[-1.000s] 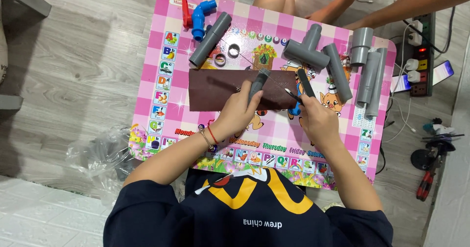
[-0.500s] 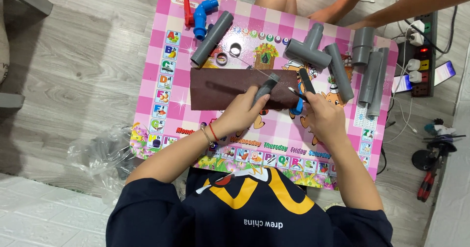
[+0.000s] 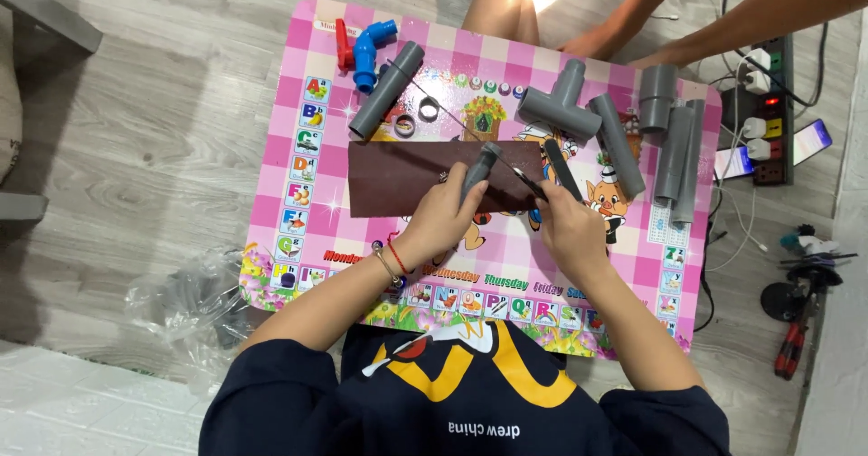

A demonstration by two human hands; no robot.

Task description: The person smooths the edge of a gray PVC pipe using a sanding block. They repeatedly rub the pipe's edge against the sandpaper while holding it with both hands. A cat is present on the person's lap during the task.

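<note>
The left hand has its fingers closed around a short grey pipe piece, held upright over the brown sheet. The right hand has its fingers closed around a dark-handled tool, its tip just beside the pipe piece. The sheet lies flat on the pink surface. A grey T-fitting lies near.

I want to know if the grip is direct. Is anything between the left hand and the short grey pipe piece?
Nothing visible does. The left hand grips the short grey pipe piece directly, over the brown sheet. The right hand holds a dark tool beside it.
</note>
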